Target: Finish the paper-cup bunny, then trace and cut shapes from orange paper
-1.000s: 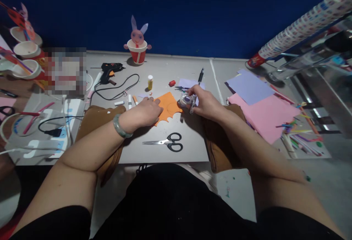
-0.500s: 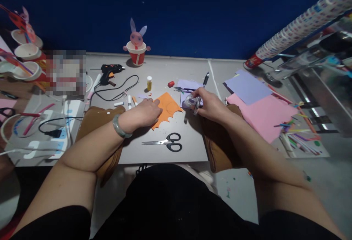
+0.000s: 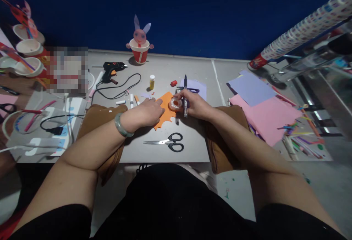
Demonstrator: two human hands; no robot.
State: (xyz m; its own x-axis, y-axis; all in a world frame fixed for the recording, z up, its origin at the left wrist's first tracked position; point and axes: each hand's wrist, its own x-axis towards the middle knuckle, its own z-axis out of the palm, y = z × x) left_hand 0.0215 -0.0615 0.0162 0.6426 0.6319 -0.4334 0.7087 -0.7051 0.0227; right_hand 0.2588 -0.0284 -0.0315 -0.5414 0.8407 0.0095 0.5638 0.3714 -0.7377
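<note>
R hand has just shifted L: the clear tape roll it holds, which was over the lilac paper, is now over the R part of the orange paper, orange showing thru its hole; can't tell if it's fully touching. Prob. means both hands are now on the same sheet. R fingers are closed on the roll, w/ a pen upright in the same grip. L hand stays flat on the sheet's L side, fingers out a bit & gripping nothing, prob. steadying it. Containers: red-and-white cup at back has a rabbit-eared figure in it; cups far L have craft bits standing in at least some; the tall cup stack far R is cups nested in cups; small yellow bottle is capped, contents n/a.
</note>
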